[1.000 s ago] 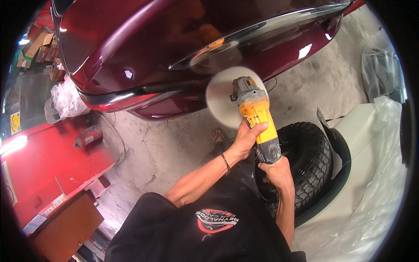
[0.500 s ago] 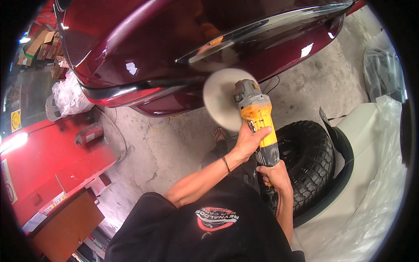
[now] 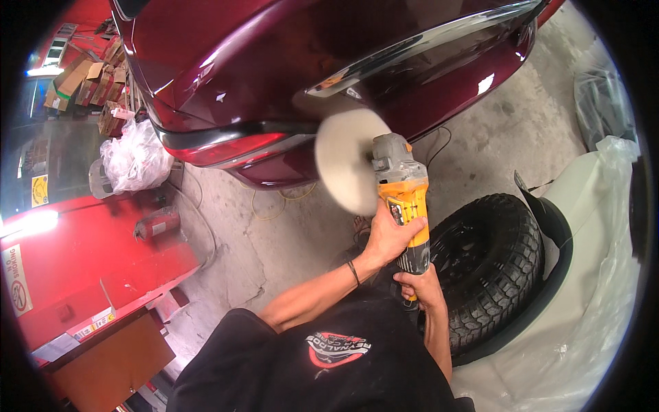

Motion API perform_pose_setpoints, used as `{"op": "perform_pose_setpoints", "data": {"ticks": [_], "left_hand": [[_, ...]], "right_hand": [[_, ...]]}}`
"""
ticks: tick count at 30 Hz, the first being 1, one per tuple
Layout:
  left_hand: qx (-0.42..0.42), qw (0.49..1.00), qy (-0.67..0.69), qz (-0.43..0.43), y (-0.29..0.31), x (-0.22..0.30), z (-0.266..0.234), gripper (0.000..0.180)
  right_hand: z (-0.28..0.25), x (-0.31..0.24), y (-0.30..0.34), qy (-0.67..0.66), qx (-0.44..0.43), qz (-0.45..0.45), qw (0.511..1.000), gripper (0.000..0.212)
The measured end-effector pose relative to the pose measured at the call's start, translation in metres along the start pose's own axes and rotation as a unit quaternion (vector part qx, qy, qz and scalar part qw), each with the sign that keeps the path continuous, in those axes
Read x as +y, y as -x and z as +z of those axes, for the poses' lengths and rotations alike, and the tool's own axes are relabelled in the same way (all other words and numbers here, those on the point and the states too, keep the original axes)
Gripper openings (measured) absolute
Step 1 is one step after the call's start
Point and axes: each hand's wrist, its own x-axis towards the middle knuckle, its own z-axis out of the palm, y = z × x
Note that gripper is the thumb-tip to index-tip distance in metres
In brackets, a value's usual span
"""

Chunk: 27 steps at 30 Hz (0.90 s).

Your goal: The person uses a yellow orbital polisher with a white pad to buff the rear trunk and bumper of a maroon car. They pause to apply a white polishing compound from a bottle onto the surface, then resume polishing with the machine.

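Both hands hold a yellow, grey and black power polisher (image 3: 407,196). Around its yellow body wraps my left hand (image 3: 391,237), with the thumb lying across the top. Farther back, my right hand (image 3: 423,288) grips the dark rear end. The round white polishing pad (image 3: 349,165) is tilted, its face turned toward the left. Its upper part overlaps the lower body of a glossy maroon car (image 3: 268,75) in view; whether it touches the paint I cannot tell. Below the pad, a foot is mostly hidden.
On the right, a large black tyre (image 3: 494,261) stands by a pale panel (image 3: 583,240) partly under clear plastic. A red vehicle (image 3: 82,247) is on the left, with a white plastic bag (image 3: 137,158) and cardboard boxes (image 3: 86,82) beyond. Hoses and cords lie on the concrete floor (image 3: 240,233).
The pad has tilted and looks narrower. The polisher and both hands have shifted slightly left and the right hand lower. The surroundings have shifted in view.
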Motion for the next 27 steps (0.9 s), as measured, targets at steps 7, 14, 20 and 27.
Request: {"op": "perform_pose_setpoints", "data": {"ticks": [7, 14, 20, 27], "left_hand": [[-0.021, 0.998, -0.039, 0.051, 0.018, 0.019, -0.003, 0.078], [-0.029, 0.999, -0.018, 0.024, 0.031, 0.016, -0.027, 0.080], [-0.064, 0.996, 0.034, 0.051, 0.040, 0.031, -0.034, 0.080], [-0.068, 0.993, -0.005, 0.092, 0.041, 0.033, -0.041, 0.085]], "right_hand": [[0.012, 0.013, 0.011, -0.024, -0.004, -0.058, 0.998, 0.022], [0.021, 0.039, 0.009, -0.003, -0.017, -0.052, 0.998, 0.022], [0.026, 0.048, 0.004, 0.024, -0.008, -0.106, 0.994, 0.024], [0.035, 0.053, 0.003, 0.012, -0.010, -0.132, 0.991, 0.025]]}}
